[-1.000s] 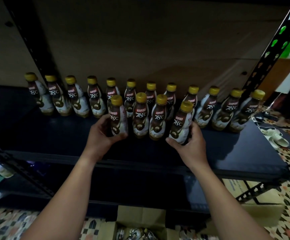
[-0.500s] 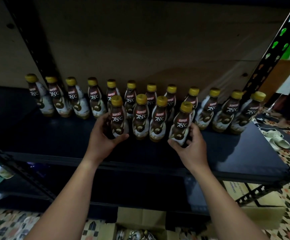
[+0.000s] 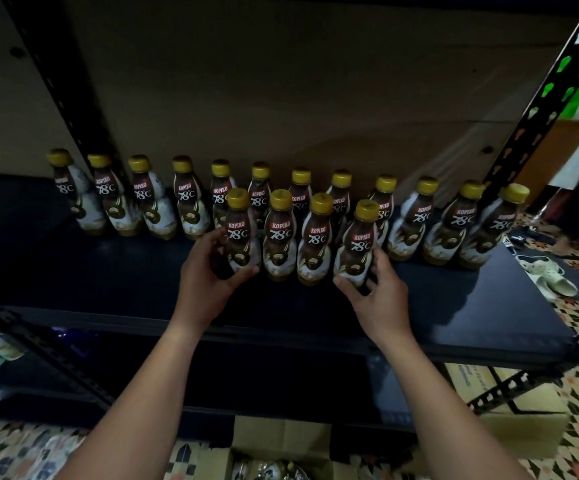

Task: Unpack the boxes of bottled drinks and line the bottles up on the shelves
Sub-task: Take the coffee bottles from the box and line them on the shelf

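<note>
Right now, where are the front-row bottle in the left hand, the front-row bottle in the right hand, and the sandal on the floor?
left-hand bottle (image 3: 240, 233): head view, on its label.
right-hand bottle (image 3: 360, 242): head view, on its label.
sandal (image 3: 548, 276): head view, on its upper strap.

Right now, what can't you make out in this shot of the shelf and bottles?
- Head view: open box on the floor, cut off by the bottom edge; contents blurred.
- Back row of bottles: the middle ones partly hidden behind the front row.
- Lower shelf: too dark to read.
- Left hand and right hand cover the end bottles' lower labels.
</note>
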`<control>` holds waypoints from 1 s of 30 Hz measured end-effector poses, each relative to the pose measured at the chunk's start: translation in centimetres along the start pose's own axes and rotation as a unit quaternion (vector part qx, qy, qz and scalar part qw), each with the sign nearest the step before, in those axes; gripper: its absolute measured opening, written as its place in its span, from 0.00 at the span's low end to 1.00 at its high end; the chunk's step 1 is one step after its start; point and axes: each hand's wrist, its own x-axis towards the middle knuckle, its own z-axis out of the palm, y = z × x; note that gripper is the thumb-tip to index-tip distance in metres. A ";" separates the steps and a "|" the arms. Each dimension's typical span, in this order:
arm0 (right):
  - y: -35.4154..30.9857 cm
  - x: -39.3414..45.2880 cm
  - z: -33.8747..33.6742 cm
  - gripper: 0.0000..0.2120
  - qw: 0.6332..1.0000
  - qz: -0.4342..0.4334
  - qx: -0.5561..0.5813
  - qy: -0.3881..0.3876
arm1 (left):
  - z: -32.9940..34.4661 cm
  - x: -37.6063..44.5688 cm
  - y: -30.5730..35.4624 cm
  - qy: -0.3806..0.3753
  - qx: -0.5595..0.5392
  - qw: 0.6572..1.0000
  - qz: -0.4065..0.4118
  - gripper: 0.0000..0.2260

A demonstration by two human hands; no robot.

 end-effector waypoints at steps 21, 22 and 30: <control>0.9 0.5 0.2 0.39 0.998 -0.010 -0.037 -0.044 | 0.1 0.0 0.0 -0.003 -0.005 1.000 -0.017 0.36; 0.9 0.5 0.2 0.39 0.998 -0.010 -0.039 -0.045 | 0.1 0.0 0.1 -0.003 -0.010 1.000 -0.021 0.36; 1.1 0.5 0.3 0.41 0.998 -0.017 -0.037 -0.049 | 0.1 -0.1 0.1 -0.009 -0.020 1.000 -0.023 0.37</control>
